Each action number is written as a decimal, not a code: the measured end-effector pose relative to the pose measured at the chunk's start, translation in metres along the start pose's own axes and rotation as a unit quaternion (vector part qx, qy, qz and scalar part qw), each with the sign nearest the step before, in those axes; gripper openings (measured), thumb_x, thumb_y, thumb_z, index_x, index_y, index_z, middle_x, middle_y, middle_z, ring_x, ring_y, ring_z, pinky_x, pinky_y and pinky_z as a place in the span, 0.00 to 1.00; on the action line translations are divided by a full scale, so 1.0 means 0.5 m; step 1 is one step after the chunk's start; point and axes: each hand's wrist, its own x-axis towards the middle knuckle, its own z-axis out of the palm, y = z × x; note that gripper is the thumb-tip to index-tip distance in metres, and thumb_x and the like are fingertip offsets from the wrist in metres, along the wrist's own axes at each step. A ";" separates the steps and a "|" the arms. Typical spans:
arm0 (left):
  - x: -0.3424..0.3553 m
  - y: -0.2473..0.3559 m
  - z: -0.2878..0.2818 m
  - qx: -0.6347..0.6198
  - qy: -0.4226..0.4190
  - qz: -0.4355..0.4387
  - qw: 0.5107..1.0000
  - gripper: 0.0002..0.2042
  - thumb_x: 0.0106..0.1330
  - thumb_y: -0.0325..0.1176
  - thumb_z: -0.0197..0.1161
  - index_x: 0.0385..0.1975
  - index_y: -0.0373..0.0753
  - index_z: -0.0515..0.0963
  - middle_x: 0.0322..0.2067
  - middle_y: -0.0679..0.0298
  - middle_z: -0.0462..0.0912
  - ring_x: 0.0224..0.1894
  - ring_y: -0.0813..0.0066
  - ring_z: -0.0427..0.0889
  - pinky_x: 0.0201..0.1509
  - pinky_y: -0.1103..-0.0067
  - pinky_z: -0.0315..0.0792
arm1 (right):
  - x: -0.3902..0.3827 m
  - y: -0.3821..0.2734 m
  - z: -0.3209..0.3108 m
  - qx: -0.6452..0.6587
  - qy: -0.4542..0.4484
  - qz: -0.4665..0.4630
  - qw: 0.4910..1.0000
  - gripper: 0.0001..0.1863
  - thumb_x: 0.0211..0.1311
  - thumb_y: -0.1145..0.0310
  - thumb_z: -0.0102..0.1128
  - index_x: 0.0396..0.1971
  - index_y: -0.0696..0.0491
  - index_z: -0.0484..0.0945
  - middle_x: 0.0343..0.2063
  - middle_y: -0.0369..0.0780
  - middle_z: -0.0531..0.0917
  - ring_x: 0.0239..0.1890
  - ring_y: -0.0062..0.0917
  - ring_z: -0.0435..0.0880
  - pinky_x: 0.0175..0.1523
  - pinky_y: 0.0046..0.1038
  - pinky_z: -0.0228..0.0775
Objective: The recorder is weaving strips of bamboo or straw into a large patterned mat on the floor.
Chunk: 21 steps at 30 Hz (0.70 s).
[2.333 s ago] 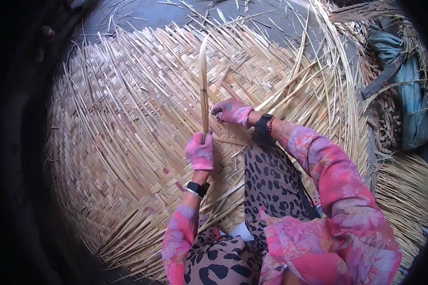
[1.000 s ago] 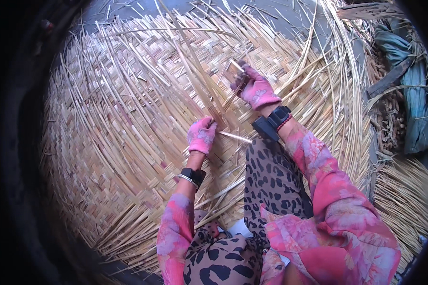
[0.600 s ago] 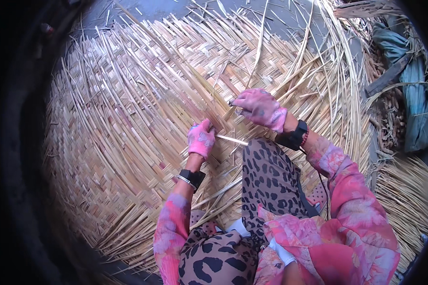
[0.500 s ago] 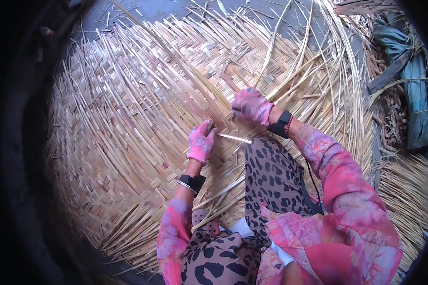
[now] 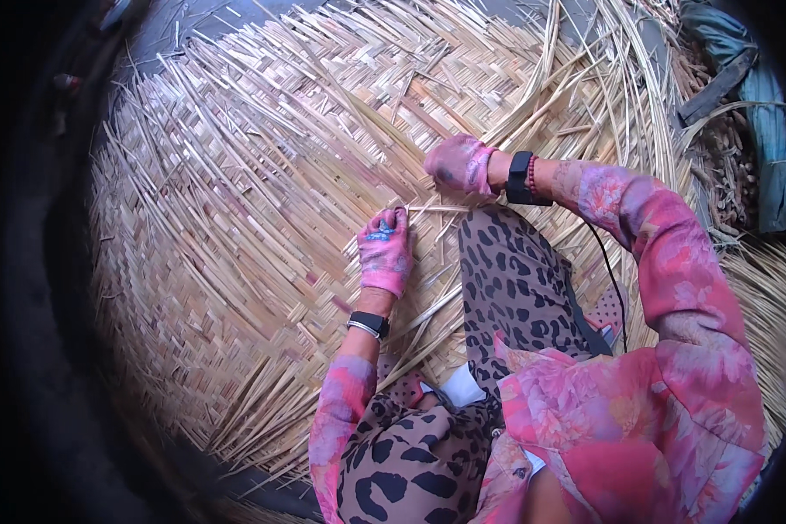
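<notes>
Under both hands spreads a large woven mat of pale, flat straw-like strips, with long loose ends lying across it. My left hand, in a pink glove, is closed just left of my raised knee. From its fingertips a short pale strip runs to the right, past the knee. My right hand, also gloved in pink, is closed in a fist low over the weave, ahead of the knee and beyond the left hand. Its fingers are turned away, so what they grip is hidden.
My leg in leopard-print cloth rests on the mat between my arms. Loose strips fan out along the right edge. Beyond them lie a wooden piece, a blue-green cloth or sheet and a bundle of stalks.
My left hand has moved forward and slightly right and turned, so its back shows. The strip at its fingers now lies nearer the right hand, which has shifted slightly forward.
</notes>
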 end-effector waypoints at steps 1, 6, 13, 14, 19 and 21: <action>0.009 0.007 -0.003 -0.009 0.006 0.025 1.000 0.24 0.48 0.32 0.62 0.49 0.40 0.68 0.42 0.59 0.71 0.47 0.57 0.68 0.50 0.67 0.64 | 0.008 0.022 0.000 -0.002 -0.014 0.031 0.999 0.10 0.40 0.66 0.58 0.24 0.56 0.79 0.24 0.48 0.80 0.29 0.40 0.81 0.34 0.36 0.72; -0.048 0.016 -0.004 -0.039 0.041 0.057 0.997 0.23 0.49 0.33 0.62 0.48 0.40 0.69 0.50 0.55 0.68 0.55 0.54 0.64 0.58 0.64 0.61 | 0.036 0.005 -0.040 -0.076 0.024 0.091 0.993 0.10 0.43 0.66 0.59 0.26 0.54 0.80 0.26 0.46 0.80 0.33 0.39 0.80 0.38 0.35 0.72; -0.048 0.018 -0.010 -0.073 0.035 0.045 0.996 0.23 0.49 0.32 0.63 0.47 0.39 0.69 0.50 0.55 0.68 0.57 0.53 0.63 0.61 0.64 0.58 | 0.129 -0.024 0.037 0.252 0.070 0.169 0.950 0.14 0.40 0.68 0.60 0.30 0.56 0.78 0.27 0.48 0.80 0.33 0.40 0.80 0.38 0.33 0.71; -0.051 0.017 -0.012 -0.078 0.031 0.041 0.996 0.23 0.49 0.32 0.63 0.47 0.39 0.69 0.50 0.55 0.68 0.57 0.53 0.63 0.61 0.64 0.58 | 0.134 -0.025 0.024 0.282 0.010 0.184 0.942 0.14 0.39 0.67 0.60 0.30 0.57 0.77 0.26 0.48 0.80 0.30 0.40 0.80 0.37 0.32 0.71; -0.056 0.012 -0.012 -0.079 0.042 0.043 0.995 0.22 0.48 0.31 0.63 0.46 0.39 0.69 0.49 0.55 0.68 0.56 0.52 0.63 0.60 0.63 0.59 | 0.100 -0.024 -0.018 0.493 -0.087 0.178 0.847 0.12 0.37 0.67 0.65 0.21 0.58 0.76 0.17 0.40 0.78 0.23 0.26 0.80 0.29 0.27 0.71; -0.055 0.014 -0.011 -0.086 0.044 0.045 0.994 0.22 0.48 0.31 0.63 0.46 0.39 0.69 0.49 0.55 0.68 0.56 0.52 0.63 0.60 0.63 0.59 | 0.095 -0.035 -0.022 0.333 -0.079 0.151 0.927 0.10 0.38 0.67 0.64 0.22 0.55 0.77 0.17 0.40 0.78 0.24 0.28 0.80 0.28 0.29 0.70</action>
